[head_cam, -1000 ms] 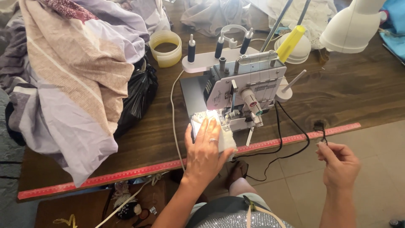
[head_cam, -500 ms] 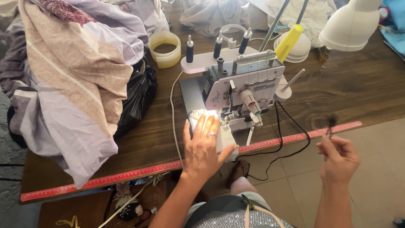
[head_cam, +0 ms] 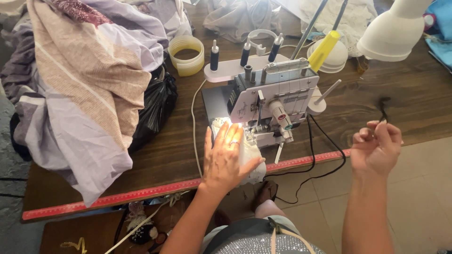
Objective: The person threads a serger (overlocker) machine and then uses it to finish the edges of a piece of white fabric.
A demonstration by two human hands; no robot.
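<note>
Raised now, right hand (head_cam: 375, 149) pinches thread (head_cam: 383, 108); left hand (head_cam: 227, 160) presses fabric (head_cam: 249, 157).

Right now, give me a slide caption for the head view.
Left hand flat on white fabric at a white overlock sewing machine; raised right hand pinches a short dark thread.

Bare forearms, a ring on the left hand (head_cam: 225, 157), and a grey top (studded with sparkles).
</note>
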